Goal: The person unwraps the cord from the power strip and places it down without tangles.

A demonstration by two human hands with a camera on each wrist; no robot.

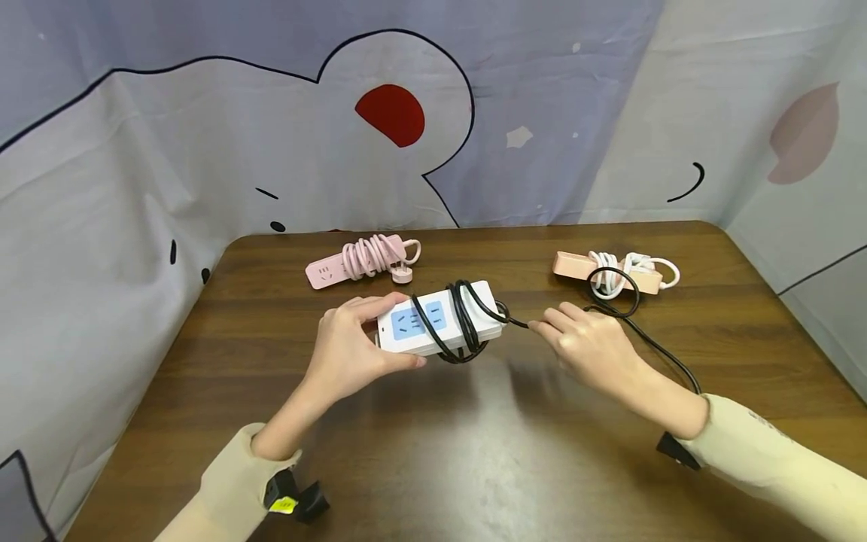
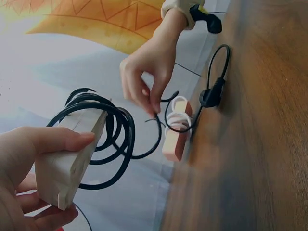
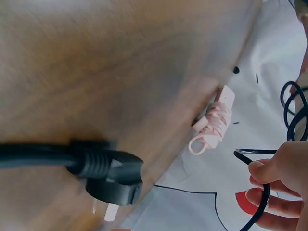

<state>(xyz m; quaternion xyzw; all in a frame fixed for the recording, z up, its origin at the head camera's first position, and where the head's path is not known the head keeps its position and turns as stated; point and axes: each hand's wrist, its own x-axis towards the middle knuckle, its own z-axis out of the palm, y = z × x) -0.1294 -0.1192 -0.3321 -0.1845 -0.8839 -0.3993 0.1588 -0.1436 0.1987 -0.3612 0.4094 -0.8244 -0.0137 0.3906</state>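
Observation:
Above the middle of the table, my left hand grips one end of a white power strip with blue socket panels. Several loops of its black cord circle the strip's other end. My right hand pinches that cord a short way to the right of the strip. From there the cord makes a loop and trails past the right forearm. In the left wrist view the cord's black plug hangs near the table; it looms close in the right wrist view too.
A pink power strip wrapped in its pink cord lies at the back left of the brown wooden table. At the back right lies a peach power strip wrapped in white cord. A patterned curtain stands behind the table.

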